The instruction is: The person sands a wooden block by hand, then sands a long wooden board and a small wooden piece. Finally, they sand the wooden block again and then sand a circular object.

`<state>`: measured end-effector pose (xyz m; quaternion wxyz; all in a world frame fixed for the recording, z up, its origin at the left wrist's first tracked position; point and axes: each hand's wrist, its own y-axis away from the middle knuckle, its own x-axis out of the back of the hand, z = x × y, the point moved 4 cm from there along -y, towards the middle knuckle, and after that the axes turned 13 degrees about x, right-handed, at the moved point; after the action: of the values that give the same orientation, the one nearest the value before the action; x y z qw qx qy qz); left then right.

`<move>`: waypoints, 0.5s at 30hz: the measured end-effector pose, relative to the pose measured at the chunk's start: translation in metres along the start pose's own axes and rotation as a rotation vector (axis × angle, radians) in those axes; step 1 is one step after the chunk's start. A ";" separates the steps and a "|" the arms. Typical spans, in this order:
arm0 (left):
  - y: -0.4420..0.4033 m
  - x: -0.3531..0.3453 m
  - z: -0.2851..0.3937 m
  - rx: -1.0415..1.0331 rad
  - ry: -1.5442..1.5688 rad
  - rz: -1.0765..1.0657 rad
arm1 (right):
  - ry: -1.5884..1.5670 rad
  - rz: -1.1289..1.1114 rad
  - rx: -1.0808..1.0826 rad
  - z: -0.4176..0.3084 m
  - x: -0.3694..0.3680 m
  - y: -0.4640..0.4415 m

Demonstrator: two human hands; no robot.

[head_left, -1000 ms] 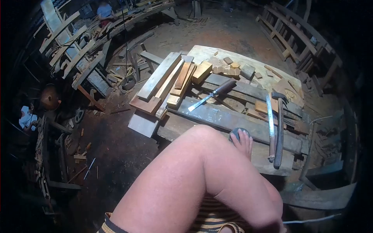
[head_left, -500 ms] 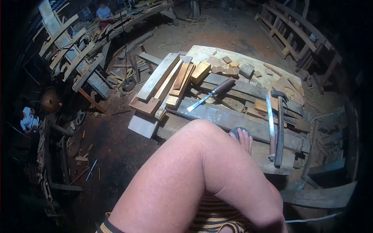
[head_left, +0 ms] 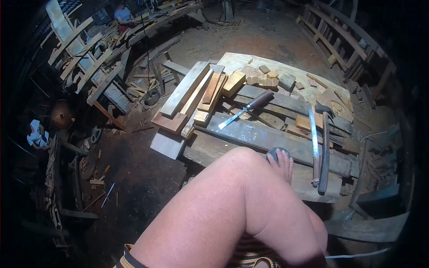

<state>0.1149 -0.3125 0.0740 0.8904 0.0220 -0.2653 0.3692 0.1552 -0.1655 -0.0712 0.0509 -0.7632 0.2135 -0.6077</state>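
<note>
A bare bent limb, apparently my left arm with its elbow forward, fills the lower middle; the hand at its end is not in view. Just beyond it, what looks like my right hand rests on a dark rounded object on the plank bench. Its fingers curl over that object; the rest of the hand is hidden behind the limb. Farther over the bench lies a chisel with a dark handle. To the right, a hammer lies beside a long narrow metal blade.
Stacked wood pieces lie at the bench's left end, small blocks on a pale board at the back. A person sits far off at upper left. Timber racks stand at right, scraps litter the floor.
The view has shifted slightly, so the bench appears a little farther right. The bent limb sits slightly lower and farther right. The fingers stay on the dark rounded object.
</note>
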 end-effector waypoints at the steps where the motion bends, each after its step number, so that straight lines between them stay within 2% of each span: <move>1: 0.001 0.003 0.000 0.010 -0.006 0.000 | 0.001 0.003 0.001 0.000 0.000 0.000; 15: 0.005 0.027 0.007 0.145 -0.035 -0.016 | -0.013 0.034 0.010 -0.002 0.004 0.000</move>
<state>0.1244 -0.2934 0.0922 0.8847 0.0950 -0.2530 0.3798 0.1543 -0.1669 -0.0672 0.0665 -0.7633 0.2228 -0.6027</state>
